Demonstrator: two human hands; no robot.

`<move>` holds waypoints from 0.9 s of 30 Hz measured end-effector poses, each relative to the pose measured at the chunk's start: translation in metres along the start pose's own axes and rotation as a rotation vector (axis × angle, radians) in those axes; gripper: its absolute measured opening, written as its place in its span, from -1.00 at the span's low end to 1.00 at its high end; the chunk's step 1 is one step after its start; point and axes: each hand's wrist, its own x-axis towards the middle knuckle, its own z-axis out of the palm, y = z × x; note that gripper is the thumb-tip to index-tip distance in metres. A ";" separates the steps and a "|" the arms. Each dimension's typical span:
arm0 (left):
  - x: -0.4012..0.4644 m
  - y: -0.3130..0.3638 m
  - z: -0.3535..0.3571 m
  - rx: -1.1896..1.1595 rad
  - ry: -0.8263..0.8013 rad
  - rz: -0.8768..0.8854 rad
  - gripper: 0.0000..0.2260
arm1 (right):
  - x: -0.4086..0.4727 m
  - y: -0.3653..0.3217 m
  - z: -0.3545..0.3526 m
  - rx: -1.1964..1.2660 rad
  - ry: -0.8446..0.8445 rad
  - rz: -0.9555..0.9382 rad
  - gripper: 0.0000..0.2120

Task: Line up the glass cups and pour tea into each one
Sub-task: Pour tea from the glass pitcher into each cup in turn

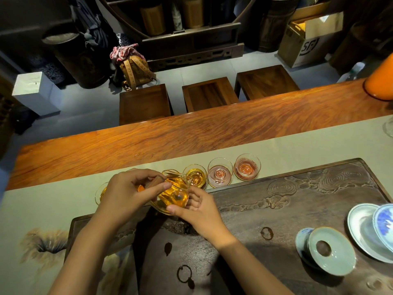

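A glass pitcher (174, 193) of amber tea is tilted, spout toward a glass cup (195, 176) that holds amber tea. My left hand (129, 190) grips the pitcher's wooden handle. My right hand (197, 209) supports the pitcher's base from below. To the right stand two more glass cups in the row, one (219, 175) and another (247, 166), both without tea. Another glass cup (101, 193) with tea peeks out left of my left hand, mostly hidden.
The cups stand on a grey-green runner (297, 150) along a dark carved tea tray (297, 199). A celadon lid and saucer (327, 250) and a blue-white gaiwan (374, 228) sit at the tray's right. An orange vessel (380, 81) stands far right. Stools (209, 93) line the table's far side.
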 end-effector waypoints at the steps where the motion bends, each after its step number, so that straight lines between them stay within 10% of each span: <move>1: 0.000 0.000 0.000 -0.004 -0.001 -0.002 -0.77 | 0.000 0.000 0.001 0.002 0.000 -0.002 -0.50; 27: 0.000 -0.003 0.000 0.011 -0.012 -0.050 -0.71 | 0.003 0.007 0.005 0.003 0.009 0.007 -0.44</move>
